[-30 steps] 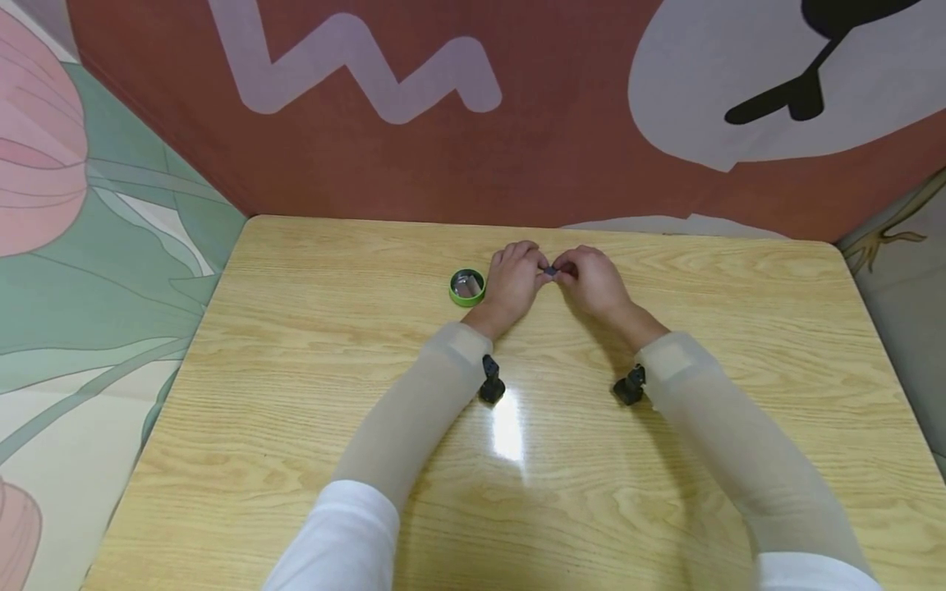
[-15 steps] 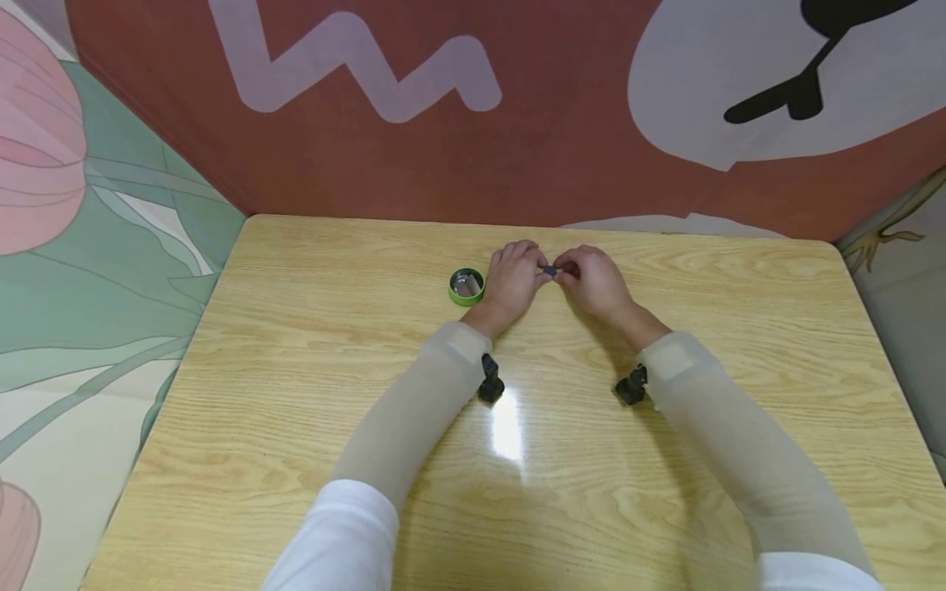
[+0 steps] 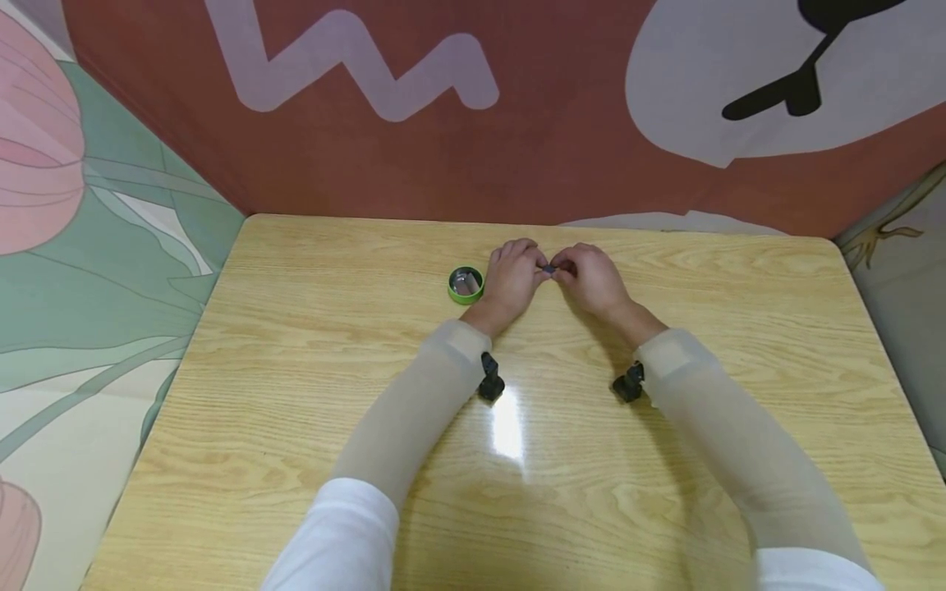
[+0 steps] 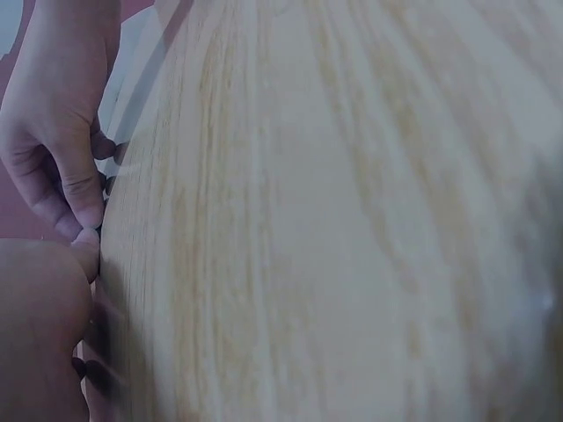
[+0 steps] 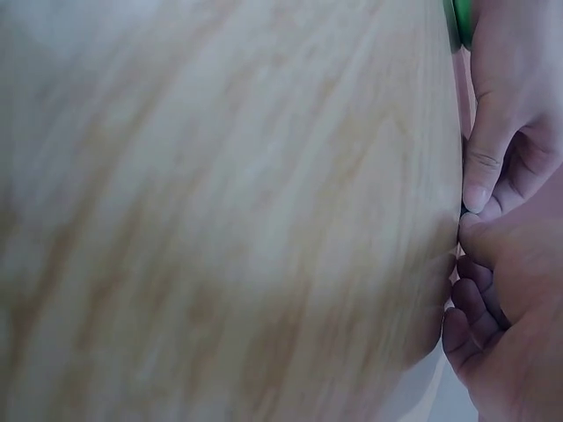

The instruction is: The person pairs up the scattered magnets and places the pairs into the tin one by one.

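Observation:
Both hands meet near the far side of the wooden table, with fingertips almost touching. Between them is a small dark grey flat piece [image 3: 549, 269], too small to name. My left hand [image 3: 512, 279] pinches its left end with thumb and forefinger, while my right hand [image 3: 594, 283] pinches its right end. In each wrist view the fingertips hide most of the piece, close over the tabletop. A round green tin [image 3: 466, 300] stands just left of my left hand, holding a few flat greyish pieces [image 3: 471, 284].
The table [image 3: 355, 353] has its far edge against a reddish-brown painted wall [image 3: 443, 172], close behind the hands. A painted wall with flowers [image 3: 140, 271] runs along the left. Small black cameras [image 3: 491, 379] hang from the wrists.
Both hands stay in place, pinching the dark piece. It showed more of its face half a second ago and looks thinner now, as if tilted slightly. The tin has not moved.

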`<action>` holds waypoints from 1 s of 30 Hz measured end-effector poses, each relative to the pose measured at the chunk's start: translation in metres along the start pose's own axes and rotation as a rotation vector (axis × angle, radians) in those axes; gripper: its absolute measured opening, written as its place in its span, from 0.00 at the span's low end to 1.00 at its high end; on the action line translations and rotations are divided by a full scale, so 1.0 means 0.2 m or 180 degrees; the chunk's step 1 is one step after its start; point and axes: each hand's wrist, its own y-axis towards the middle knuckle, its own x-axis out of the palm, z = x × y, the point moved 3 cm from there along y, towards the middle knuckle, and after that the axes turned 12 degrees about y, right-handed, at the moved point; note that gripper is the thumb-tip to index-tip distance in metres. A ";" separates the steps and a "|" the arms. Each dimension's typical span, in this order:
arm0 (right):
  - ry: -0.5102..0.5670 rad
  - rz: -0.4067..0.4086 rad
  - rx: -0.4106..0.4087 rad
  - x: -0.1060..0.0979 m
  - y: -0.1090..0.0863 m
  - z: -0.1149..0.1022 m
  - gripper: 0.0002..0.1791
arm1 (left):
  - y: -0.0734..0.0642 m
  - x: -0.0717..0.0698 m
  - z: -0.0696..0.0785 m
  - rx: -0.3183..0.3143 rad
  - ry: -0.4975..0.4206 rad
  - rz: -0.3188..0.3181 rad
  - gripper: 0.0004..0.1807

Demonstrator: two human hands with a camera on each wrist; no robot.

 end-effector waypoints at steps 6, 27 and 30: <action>0.0000 -0.0011 -0.0049 -0.01 -0.01 -0.01 0.09 | 0.00 0.00 0.00 0.0023 -0.0024 0.0010 0.14; -0.0109 -0.0069 -0.0126 -0.01 0.00 0.01 0.09 | -0.01 -0.01 -0.01 0.0034 -0.0094 0.0013 0.14; -0.0211 -0.0098 -0.0230 -0.02 0.00 0.01 0.09 | -0.01 -0.01 -0.01 0.0047 -0.0101 0.0018 0.14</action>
